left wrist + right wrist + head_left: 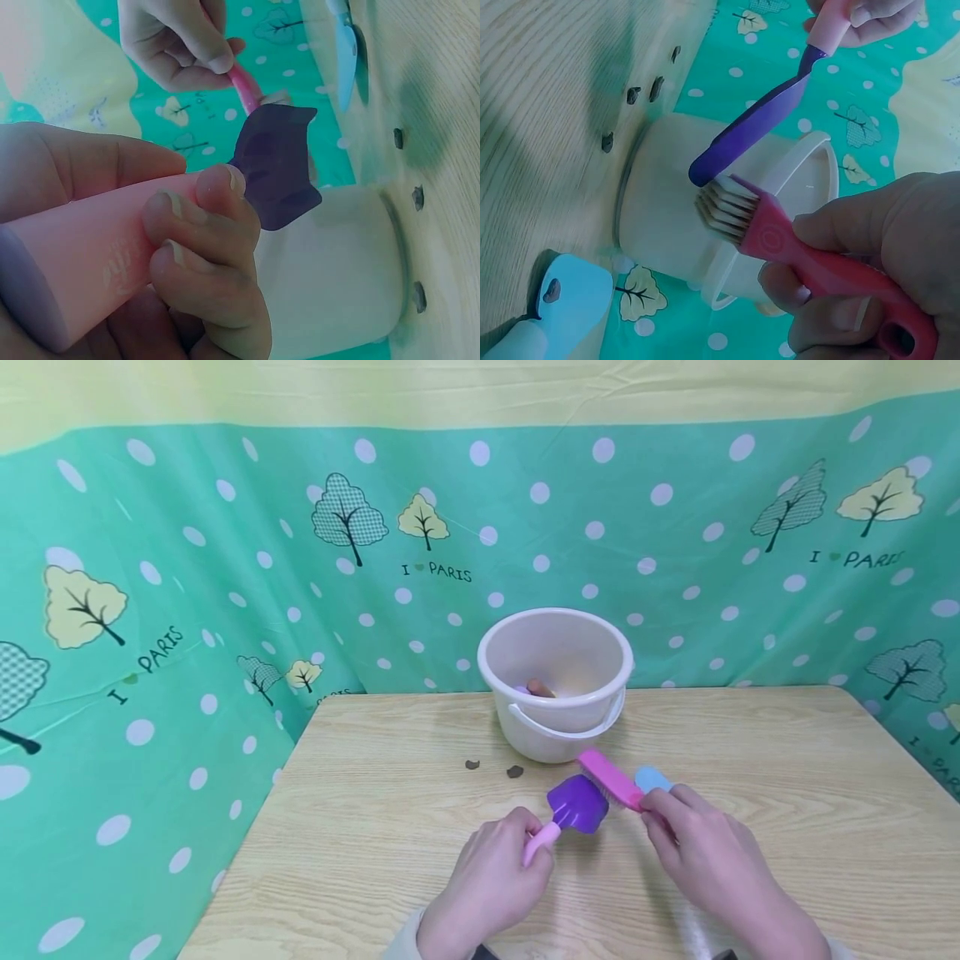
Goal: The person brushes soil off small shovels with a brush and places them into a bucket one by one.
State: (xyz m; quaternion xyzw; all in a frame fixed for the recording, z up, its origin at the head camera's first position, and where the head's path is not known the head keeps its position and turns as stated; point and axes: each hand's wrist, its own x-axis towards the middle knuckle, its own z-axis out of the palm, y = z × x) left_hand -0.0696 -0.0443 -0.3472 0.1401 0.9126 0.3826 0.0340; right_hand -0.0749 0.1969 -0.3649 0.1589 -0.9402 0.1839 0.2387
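My left hand [498,864] grips the pink handle of a small toy shovel [579,806] with a purple blade, raised above the table. In my right hand [701,843] is a pink brush [609,777], its pale bristles turned toward the blade. The right wrist view has the bristles [727,210] at the blade's edge, and I cannot tell whether they touch. Beyond both tools stands a white bucket [536,747]; its handle hangs down in front. Something brown [538,688] lies inside. Several small dark pieces [633,95] lie on the wood near the bucket.
A light blue tool [577,292] with a flat blade lies on the wooden table [360,827], right of the bucket and partly behind my right hand. One dark spot shows on its blade. A green dotted cloth [420,635] hangs behind and at both sides.
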